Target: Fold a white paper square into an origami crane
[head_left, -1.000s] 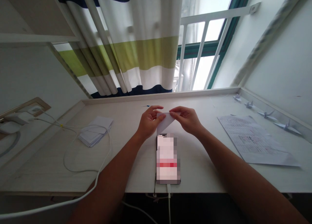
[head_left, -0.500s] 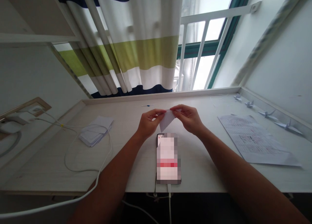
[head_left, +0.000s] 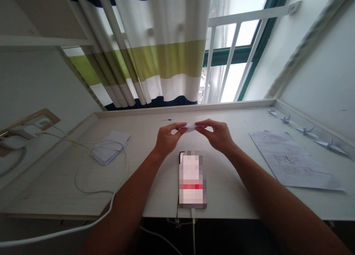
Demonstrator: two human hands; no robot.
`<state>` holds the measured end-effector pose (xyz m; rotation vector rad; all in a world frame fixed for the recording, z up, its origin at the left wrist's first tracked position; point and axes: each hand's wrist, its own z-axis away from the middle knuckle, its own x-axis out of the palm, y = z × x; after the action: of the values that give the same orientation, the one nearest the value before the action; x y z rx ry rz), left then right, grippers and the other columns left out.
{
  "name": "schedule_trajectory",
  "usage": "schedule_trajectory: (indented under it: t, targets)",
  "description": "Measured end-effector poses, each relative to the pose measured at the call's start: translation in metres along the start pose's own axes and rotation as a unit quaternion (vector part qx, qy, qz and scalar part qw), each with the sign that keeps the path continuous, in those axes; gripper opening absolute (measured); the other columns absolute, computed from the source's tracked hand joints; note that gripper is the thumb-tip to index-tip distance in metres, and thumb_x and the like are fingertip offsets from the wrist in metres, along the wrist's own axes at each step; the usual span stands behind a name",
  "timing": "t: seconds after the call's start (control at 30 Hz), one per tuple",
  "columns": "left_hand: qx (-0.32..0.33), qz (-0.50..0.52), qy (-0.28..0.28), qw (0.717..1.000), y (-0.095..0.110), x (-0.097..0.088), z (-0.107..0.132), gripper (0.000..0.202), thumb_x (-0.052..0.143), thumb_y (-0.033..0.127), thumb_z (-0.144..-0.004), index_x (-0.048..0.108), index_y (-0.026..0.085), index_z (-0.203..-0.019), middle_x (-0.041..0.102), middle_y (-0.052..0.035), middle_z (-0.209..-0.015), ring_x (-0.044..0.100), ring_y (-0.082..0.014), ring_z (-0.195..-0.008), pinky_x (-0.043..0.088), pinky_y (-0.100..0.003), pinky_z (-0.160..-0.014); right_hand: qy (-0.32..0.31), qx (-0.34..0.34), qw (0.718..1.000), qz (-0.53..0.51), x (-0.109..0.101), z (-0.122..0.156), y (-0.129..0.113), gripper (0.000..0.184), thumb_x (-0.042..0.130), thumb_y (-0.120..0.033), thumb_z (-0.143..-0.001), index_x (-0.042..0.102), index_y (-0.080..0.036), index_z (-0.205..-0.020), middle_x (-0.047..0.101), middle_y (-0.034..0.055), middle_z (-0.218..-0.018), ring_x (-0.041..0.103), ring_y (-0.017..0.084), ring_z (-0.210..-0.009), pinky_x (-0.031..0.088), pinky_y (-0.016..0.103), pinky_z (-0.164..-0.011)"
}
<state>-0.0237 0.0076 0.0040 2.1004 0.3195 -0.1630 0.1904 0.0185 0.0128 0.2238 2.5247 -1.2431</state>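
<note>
A pale desk with faint wood grain and a raised rim spreads beneath the person's forearms. Beyond it hangs a cloth curtain in soft vertical folds, banded navy, off-white and olive green, and beside that a white railing with slim bars crosses a green-framed window. On the right side of the desk lies a flat printed sheet with rows of tiny characters and some reddish marks, too small to read. On the left rests a loose stack of white paper, crossed by a smooth white cable. The phone, a rounded rectangle lying upright to the viewer, has a screen blurred into pink blocks with a red band, its text unreadable; a white plug enters its lower end.

Past the phone's top, the left hand grips one end of a white paper piece between thumb and fingers, and the right hand pinches the other end likewise. The piece is seen nearly edge-on as a thin strip. Four sharp-pointed paper birds line the right rim. Smallest is a thin stick with a blue part, beyond the hands.
</note>
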Motion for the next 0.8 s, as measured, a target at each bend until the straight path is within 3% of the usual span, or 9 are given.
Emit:
schedule_trajectory:
  t: [0.27, 0.63, 0.8]
  targets:
    - [0.059, -0.030, -0.008, 0.998, 0.0011, -0.0013, -0.0002, 0.016, 0.078, 0.031, -0.086, 0.083, 0.025, -0.100, 0.082, -0.0048, -0.097, 0.074, -0.0217, -0.093, 0.058, -0.037, -0.087, -0.008, 0.002, 1.000, 0.029, -0.0011, 0.0001, 0.0001, 0.020, 0.076, -0.041, -0.088, 0.082, -0.028, -0.103, 0.081, 0.0044, -0.098, 0.073, 0.025, -0.090, 0.058, 0.043, -0.082]
    - [-0.001, 0.013, -0.026, 1.000, -0.0058, -0.0038, -0.0038, 0.017, 0.082, 0.036, -0.080, 0.085, 0.026, -0.094, 0.082, -0.0051, -0.093, 0.073, -0.0219, -0.085, 0.058, -0.035, -0.078, 0.007, 0.007, 1.000, 0.008, -0.0007, -0.0019, -0.0007, 0.021, 0.077, -0.043, -0.086, 0.082, -0.026, -0.097, 0.081, 0.0053, -0.093, 0.074, 0.026, -0.086, 0.058, 0.044, -0.081]
    - [-0.017, -0.012, -0.032, 0.999, -0.0058, -0.0012, -0.0027, 0.013, 0.081, 0.032, -0.081, 0.084, 0.023, -0.091, 0.081, -0.0045, -0.088, 0.070, -0.0192, -0.078, 0.055, -0.033, -0.073, -0.005, 0.004, 1.000, 0.007, 0.0013, -0.0010, 0.0032, 0.016, 0.075, -0.038, -0.088, 0.081, -0.026, -0.097, 0.081, 0.0043, -0.095, 0.073, 0.024, -0.088, 0.058, 0.042, -0.082]
